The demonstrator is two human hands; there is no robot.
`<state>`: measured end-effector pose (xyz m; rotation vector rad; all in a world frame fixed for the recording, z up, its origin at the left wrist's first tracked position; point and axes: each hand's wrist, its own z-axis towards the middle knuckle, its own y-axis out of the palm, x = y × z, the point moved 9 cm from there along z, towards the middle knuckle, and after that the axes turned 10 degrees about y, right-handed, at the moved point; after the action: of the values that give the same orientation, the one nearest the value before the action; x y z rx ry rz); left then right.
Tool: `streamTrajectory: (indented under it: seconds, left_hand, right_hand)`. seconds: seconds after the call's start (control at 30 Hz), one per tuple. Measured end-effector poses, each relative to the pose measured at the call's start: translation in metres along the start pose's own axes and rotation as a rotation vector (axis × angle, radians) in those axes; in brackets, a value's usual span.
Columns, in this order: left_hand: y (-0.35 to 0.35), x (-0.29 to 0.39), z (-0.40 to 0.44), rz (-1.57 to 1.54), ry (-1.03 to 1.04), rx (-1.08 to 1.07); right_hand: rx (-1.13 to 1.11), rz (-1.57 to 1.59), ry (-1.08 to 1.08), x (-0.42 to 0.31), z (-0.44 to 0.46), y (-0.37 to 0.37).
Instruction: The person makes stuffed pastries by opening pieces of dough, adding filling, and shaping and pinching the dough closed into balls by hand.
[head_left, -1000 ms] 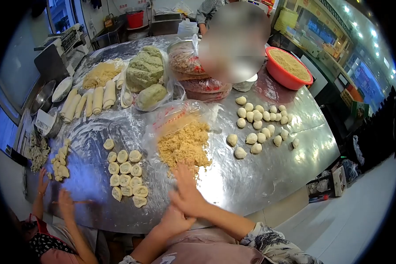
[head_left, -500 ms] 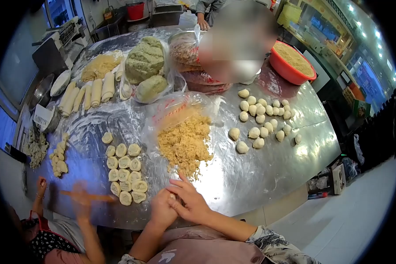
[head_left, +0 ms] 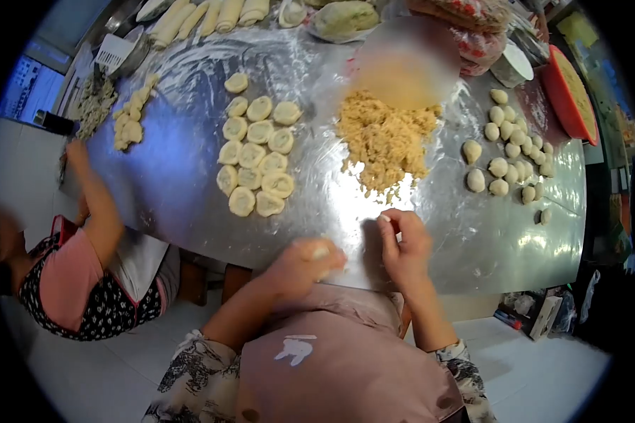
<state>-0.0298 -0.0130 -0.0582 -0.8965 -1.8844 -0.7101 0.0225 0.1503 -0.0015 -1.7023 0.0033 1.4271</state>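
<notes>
My left hand, somewhat blurred, is closed round a pale piece of dough near the front edge of the metal table. To its right my right hand has its thumb and forefinger pinched together, with a small pale bit at the tips. Beyond my hands lies a heap of crumbly orange-brown filling. Several flattened dough pieces form rows left of the filling. On the right side of the table are several round dough balls.
A co-worker stands at the left, an arm reaching over the table's edge. Small dough lumps lie nearby. Dough rolls, a white bowl and a red basin are farther back.
My hands have come apart from each other, the right one moving to the right. The view has tilted down and shifted left. The co-worker's arm now reaches toward the far left.
</notes>
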Motion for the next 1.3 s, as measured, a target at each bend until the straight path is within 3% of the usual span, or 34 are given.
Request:
streamTrajectory:
  seconds: [0.07, 0.17, 0.2, 0.27, 0.3, 0.37, 0.47, 0.6, 0.63, 0.73, 0.77, 0.83, 0.97, 1.07, 1.13, 1.17, 1.2, 1.23, 1.27, 1.3]
  left_hand:
    - [-0.025, 0.0, 0.001, -0.47, 0.096, 0.275]
    - [-0.052, 0.013, -0.002, -0.752, 0.093, 0.493]
    - [-0.05, 0.01, 0.002, -0.859, 0.132, 0.387]
    - [-0.05, 0.004, 0.008, -1.05, 0.22, 0.161]
    - [-0.05, 0.006, 0.007, -1.012, 0.144, 0.269]
    - [-0.049, 0.004, 0.009, -1.053, 0.133, 0.27]
    - [-0.05, 0.002, 0.021, -1.104, 0.208, 0.245]
    - [-0.033, 0.014, 0.029, -0.979, 0.222, 0.429]
    - [-0.02, 0.029, 0.028, -1.029, 0.252, 0.277]
    - [-0.023, 0.046, 0.025, -1.053, 0.423, 0.283]
    - [-0.028, 0.047, 0.025, -0.943, 0.536, 0.315]
    - [-0.024, 0.016, 0.031, -0.544, 0.372, 0.204]
    - [-0.012, 0.001, 0.034, -0.319, 0.297, 0.172]
    - [-0.035, 0.009, 0.032, -0.182, 0.37, 0.567]
    - [-0.062, 0.036, 0.001, 0.205, 0.518, 0.696]
    - [-0.072, 0.047, -0.018, 0.415, 0.576, 0.772]
    - [-0.085, 0.041, -0.03, 0.546, 0.56, 0.885]
    - [-0.103, 0.029, -0.039, 0.697, 0.53, 1.008]
    - [-0.122, 0.021, -0.055, 0.856, 0.489, 1.133]
    - [-0.129, 0.019, -0.061, 0.959, 0.443, 1.143]
  right_hand:
    - [-0.068, -0.013, -0.249, -0.021, -0.017, 0.017]
    - [-0.238, -0.038, -0.374, -0.028, -0.043, 0.055]
    - [-0.393, -0.035, -0.429, -0.018, -0.053, 0.081]
    - [-0.392, -0.138, -0.542, -0.031, -0.061, 0.088]
    - [-0.413, -0.161, -0.504, -0.033, -0.055, 0.086]
    - [-0.454, -0.215, -0.414, -0.036, -0.043, 0.073]
    - [-0.404, 0.164, -0.052, -0.025, -0.025, 0.049]
    - [-0.47, 0.304, -0.075, -0.054, -0.017, 0.067]
    - [-0.374, 0.292, 0.001, -0.053, -0.015, 0.069]
    - [-0.452, 0.472, 0.258, -0.024, -0.015, 0.081]
    - [-0.508, 0.447, 0.198, -0.03, -0.015, 0.081]
    - [-0.611, 0.522, 0.284, -0.022, -0.026, 0.099]
    - [-0.646, 0.585, 0.336, -0.015, -0.027, 0.09]
    - [-0.608, 0.668, 0.604, 0.026, -0.022, 0.069]
    - [-0.348, 0.648, 0.609, 0.052, 0.006, 0.013]
    - [-0.2, 0.703, 0.465, 0.081, 0.024, -0.016]
    - [-0.071, 0.963, 0.586, 0.095, 0.036, -0.052]
    - [0.018, 1.211, 0.387, 0.12, 0.056, -0.091]
    - [0.08, 1.29, 0.328, 0.111, 0.072, -0.126]
    - [0.176, 1.192, 0.213, 0.102, 0.079, -0.153]
